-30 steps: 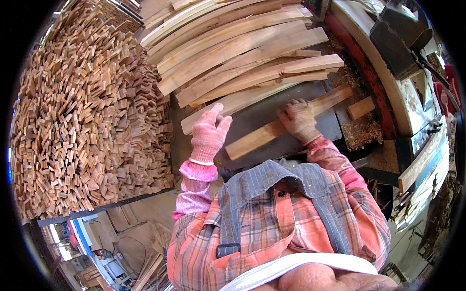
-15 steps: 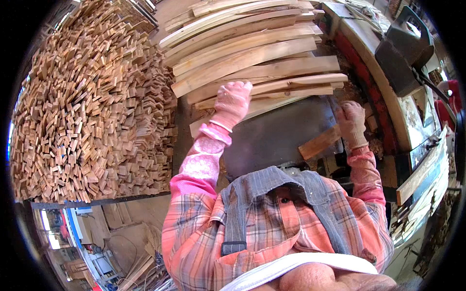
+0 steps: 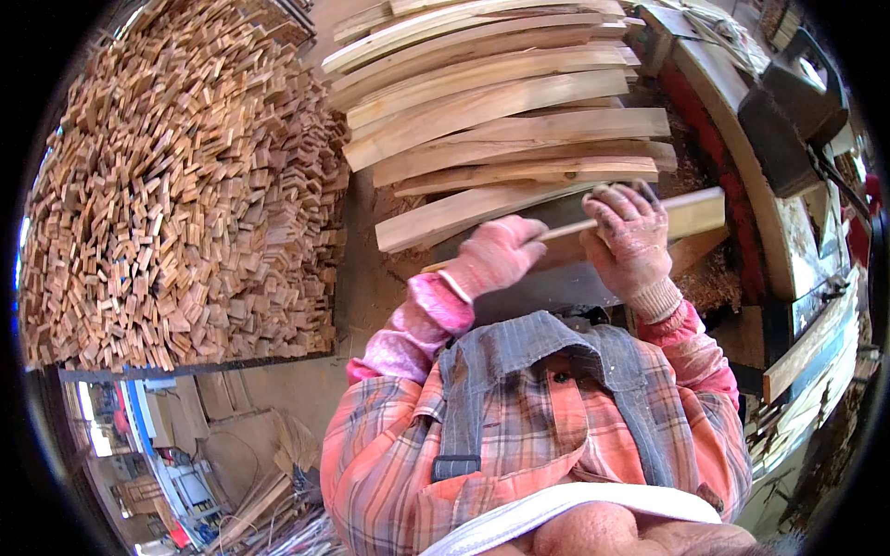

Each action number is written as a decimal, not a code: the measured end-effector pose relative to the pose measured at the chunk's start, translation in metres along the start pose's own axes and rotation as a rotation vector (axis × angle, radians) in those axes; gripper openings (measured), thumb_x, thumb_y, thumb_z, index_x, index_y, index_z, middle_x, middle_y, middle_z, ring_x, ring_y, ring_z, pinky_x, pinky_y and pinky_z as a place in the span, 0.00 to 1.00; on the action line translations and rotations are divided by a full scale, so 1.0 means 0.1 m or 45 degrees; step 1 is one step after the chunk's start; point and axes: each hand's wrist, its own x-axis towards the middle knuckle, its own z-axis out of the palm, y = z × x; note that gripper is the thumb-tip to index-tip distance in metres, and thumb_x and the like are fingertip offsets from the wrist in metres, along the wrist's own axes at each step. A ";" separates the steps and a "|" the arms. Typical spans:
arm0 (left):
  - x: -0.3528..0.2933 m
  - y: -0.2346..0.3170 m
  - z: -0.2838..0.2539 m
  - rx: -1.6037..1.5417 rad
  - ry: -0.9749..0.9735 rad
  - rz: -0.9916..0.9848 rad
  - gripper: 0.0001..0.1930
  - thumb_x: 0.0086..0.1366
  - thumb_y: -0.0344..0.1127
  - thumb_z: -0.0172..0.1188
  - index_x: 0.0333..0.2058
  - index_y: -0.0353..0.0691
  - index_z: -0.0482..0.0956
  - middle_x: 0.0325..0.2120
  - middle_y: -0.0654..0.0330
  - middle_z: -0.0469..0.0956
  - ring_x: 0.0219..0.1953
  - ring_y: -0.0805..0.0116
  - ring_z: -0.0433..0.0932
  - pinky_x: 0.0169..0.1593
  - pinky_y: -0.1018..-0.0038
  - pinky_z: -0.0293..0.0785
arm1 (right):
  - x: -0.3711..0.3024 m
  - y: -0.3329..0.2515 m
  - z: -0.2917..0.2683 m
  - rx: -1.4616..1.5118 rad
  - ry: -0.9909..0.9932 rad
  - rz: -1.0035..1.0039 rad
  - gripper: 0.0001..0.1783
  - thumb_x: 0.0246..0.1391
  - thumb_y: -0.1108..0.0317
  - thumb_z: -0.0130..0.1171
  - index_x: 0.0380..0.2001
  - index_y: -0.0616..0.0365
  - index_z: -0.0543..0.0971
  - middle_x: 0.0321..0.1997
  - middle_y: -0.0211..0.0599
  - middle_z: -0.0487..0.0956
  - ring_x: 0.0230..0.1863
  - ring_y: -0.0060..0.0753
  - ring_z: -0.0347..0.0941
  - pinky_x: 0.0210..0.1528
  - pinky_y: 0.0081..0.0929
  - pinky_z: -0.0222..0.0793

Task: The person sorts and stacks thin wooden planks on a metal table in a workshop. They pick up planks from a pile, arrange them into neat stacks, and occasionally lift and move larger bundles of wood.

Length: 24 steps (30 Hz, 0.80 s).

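Note:
A pale wooden board [image 3: 697,215] lies crosswise in front of me, just above a dark flat metal surface [image 3: 542,292]. My left hand [image 3: 501,256], in a pinkish work glove, is closed round its left part, thumb and fingers pinching the narrow edge. The gloved right hand [image 3: 630,243] grips the same board right of the middle, its fingers bent over the upper edge. Beyond the hands, several long planks [image 3: 487,206] lie side by side in a stack. A shorter brown piece of wood [image 3: 695,248] shows partly behind my right hand.
A tall heap of small wood blocks [image 3: 185,213] stands at the left. On the right runs a bench with a red side [image 3: 714,157], carrying a dark machine housing [image 3: 795,116]. Wood shavings [image 3: 709,289] lie beside the metal surface. More boards [image 3: 811,338] lean at the far right.
My left hand has come down and nearer from the planks. My right hand has moved up and left from beside the metal surface. Both now grip one board, turned partly on edge.

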 end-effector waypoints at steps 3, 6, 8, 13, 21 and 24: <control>0.03 -0.16 0.38 -0.071 -0.157 -0.154 0.18 0.68 0.45 0.64 0.52 0.43 0.84 0.49 0.48 0.83 0.54 0.51 0.81 0.58 0.61 0.76 | -0.31 0.04 0.47 -0.050 -0.333 0.125 0.19 0.50 0.59 0.67 0.46 0.47 0.83 0.54 0.34 0.82 0.57 0.44 0.77 0.70 0.55 0.60; 0.04 -0.07 0.47 -0.014 0.007 -0.183 0.18 0.65 0.45 0.64 0.50 0.44 0.84 0.46 0.48 0.83 0.51 0.47 0.81 0.55 0.57 0.78 | -0.51 0.03 0.90 -0.031 -0.243 0.154 0.15 0.53 0.56 0.65 0.43 0.46 0.84 0.48 0.35 0.83 0.53 0.45 0.78 0.67 0.54 0.63; 0.07 -0.22 0.51 0.350 0.259 0.036 0.19 0.65 0.43 0.65 0.52 0.44 0.83 0.45 0.49 0.83 0.49 0.49 0.82 0.54 0.59 0.78 | -0.48 0.10 1.12 -0.014 -0.296 0.287 0.14 0.53 0.52 0.63 0.38 0.45 0.87 0.46 0.35 0.85 0.51 0.45 0.80 0.62 0.53 0.68; 0.46 -0.05 0.07 0.737 0.627 0.251 0.22 0.62 0.39 0.65 0.54 0.41 0.78 0.41 0.51 0.80 0.45 0.46 0.80 0.49 0.55 0.77 | -0.47 0.56 1.37 -0.183 -0.319 0.171 0.15 0.55 0.54 0.62 0.24 0.53 0.84 0.34 0.41 0.83 0.42 0.53 0.79 0.46 0.51 0.72; 0.91 -0.21 -0.20 1.226 0.166 0.128 0.19 0.69 0.33 0.53 0.57 0.44 0.78 0.39 0.53 0.81 0.42 0.52 0.84 0.44 0.54 0.81 | -0.87 2.10 0.74 -0.396 -0.240 0.381 0.18 0.56 0.52 0.61 0.38 0.55 0.86 0.40 0.50 0.84 0.49 0.58 0.78 0.53 0.56 0.71; 0.92 0.09 -0.50 1.116 0.111 0.245 0.20 0.72 0.33 0.51 0.61 0.42 0.75 0.41 0.49 0.82 0.44 0.48 0.84 0.47 0.53 0.81 | -0.81 2.02 0.74 -0.481 -0.272 0.415 0.17 0.56 0.52 0.61 0.35 0.55 0.86 0.38 0.48 0.84 0.45 0.56 0.80 0.50 0.54 0.73</control>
